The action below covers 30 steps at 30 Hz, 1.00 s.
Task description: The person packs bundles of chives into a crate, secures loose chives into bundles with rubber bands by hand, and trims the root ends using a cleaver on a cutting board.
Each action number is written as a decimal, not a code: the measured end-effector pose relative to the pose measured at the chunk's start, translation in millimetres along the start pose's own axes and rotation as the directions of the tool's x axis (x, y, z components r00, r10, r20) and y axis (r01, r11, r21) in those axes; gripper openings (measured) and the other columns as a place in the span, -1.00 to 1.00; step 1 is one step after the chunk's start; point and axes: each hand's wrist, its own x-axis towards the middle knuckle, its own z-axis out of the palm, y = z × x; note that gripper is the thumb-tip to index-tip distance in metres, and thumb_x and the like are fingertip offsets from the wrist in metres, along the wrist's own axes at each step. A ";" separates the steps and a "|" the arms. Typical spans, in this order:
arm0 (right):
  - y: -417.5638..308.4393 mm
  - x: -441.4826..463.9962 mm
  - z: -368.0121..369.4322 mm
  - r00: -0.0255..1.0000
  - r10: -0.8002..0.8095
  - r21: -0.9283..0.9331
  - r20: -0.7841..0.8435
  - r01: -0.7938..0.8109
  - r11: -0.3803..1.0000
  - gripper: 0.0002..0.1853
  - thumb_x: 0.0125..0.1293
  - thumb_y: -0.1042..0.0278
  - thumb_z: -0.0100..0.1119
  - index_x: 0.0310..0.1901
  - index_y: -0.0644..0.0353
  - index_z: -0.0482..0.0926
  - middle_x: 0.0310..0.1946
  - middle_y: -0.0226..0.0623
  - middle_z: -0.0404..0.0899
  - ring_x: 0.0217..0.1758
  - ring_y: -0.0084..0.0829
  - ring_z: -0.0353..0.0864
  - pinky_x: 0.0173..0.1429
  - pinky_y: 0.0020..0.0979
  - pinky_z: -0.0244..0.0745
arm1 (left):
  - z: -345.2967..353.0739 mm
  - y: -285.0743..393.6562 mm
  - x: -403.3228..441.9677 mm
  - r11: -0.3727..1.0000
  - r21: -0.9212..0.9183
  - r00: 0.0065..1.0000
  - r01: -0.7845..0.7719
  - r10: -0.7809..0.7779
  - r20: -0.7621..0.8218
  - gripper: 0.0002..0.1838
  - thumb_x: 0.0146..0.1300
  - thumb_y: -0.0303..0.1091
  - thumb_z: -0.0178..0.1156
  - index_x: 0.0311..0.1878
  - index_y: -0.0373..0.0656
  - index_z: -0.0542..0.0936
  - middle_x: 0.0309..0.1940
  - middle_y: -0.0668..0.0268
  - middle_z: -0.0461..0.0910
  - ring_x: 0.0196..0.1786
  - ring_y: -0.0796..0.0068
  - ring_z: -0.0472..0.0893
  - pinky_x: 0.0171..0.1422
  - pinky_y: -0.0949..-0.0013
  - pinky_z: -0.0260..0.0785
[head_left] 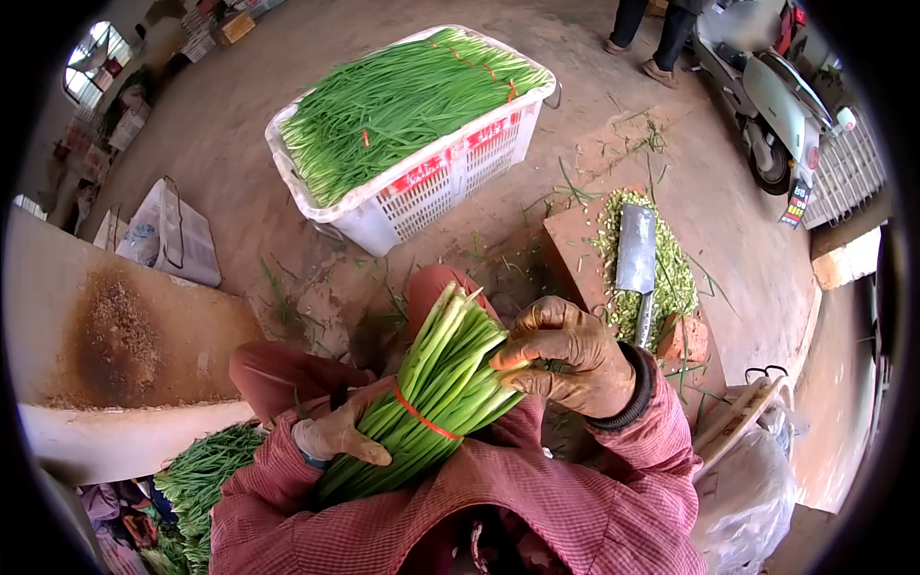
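A thick bundle of garlic chives (426, 398) lies tilted across my lap, its pale cut ends pointing up and away from me. An orange-red band (422, 417) circles the stalks. My left hand (340, 433) is wrapped around the lower left side of the bundle, below the band. At the upper right of the bundle, my right hand (575, 359), in a stained brown glove, pinches the pale ends of some stalks between thumb and fingers. Loose leaves hang out of sight beneath my left sleeve.
Ahead stands a white crate (383, 206) heaped with banded chives. To the right, a cleaver (636, 249) lies on chopped trimmings beside a brick (683, 337). More chives (206, 479) lie lower left. A person's legs (652, 34) and a scooter (786, 105) are at the upper right.
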 end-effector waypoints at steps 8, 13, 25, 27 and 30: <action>10.8 21.5 9.8 0.999 -0.040 0.056 -0.014 0.041 0.998 -0.87 0.00 0.51 0.31 -0.37 0.23 0.60 -0.51 -0.31 0.51 -0.42 -0.37 0.47 -0.33 -0.42 0.35 | -3.9 12.9 -8.5 0.971 0.236 0.997 -0.031 0.045 -0.056 0.06 -0.24 -0.15 0.47 0.31 -0.26 0.07 0.22 0.27 0.20 0.26 0.45 0.14 0.34 0.35 -0.08; 8.6 24.7 7.1 0.997 0.003 0.021 0.075 -0.004 1.000 -0.91 0.00 0.53 0.29 -0.42 0.26 0.58 -0.56 -0.30 0.50 -0.50 -0.35 0.45 -0.39 -0.40 0.33 | -8.7 1.5 -19.5 0.905 0.422 0.987 0.046 0.024 -0.160 0.11 -0.24 -0.09 0.48 0.33 -0.30 0.03 0.27 0.21 0.11 0.33 0.38 0.03 0.38 0.31 -0.19; 5.3 19.2 10.7 0.950 0.307 0.165 0.050 -0.311 0.936 -0.88 0.05 0.44 0.27 -0.45 0.28 0.54 -0.53 -0.33 0.48 -0.47 -0.46 0.48 -0.39 -0.42 0.35 | -13.6 -13.8 -16.5 0.903 0.429 0.983 0.003 0.076 -0.167 0.07 -0.25 -0.08 0.46 0.30 -0.31 0.09 0.25 0.14 0.12 0.32 0.30 0.10 0.37 0.33 -0.11; -0.3 22.9 10.0 0.997 0.079 -0.227 0.016 -0.074 0.971 -0.87 0.04 0.39 0.26 -0.45 0.24 0.55 -0.53 -0.33 0.47 -0.45 -0.39 0.46 -0.35 -0.36 0.34 | 0.5 9.4 -11.6 0.951 0.306 0.993 -0.036 0.070 -0.099 0.09 -0.25 -0.11 0.48 0.32 -0.27 0.06 0.24 0.23 0.13 0.30 0.39 0.07 0.38 0.32 -0.19; -0.9 19.7 15.0 0.993 -0.117 -0.598 0.016 0.103 0.795 -0.84 0.01 0.25 0.19 -0.44 0.15 0.54 -0.53 -0.33 0.42 -0.41 -0.24 0.41 -0.26 -0.23 0.28 | -11.3 -1.9 -16.0 0.926 0.377 0.987 0.030 0.031 -0.156 0.10 -0.24 -0.06 0.48 0.32 -0.26 0.06 0.26 0.23 0.10 0.32 0.37 0.02 0.38 0.29 -0.24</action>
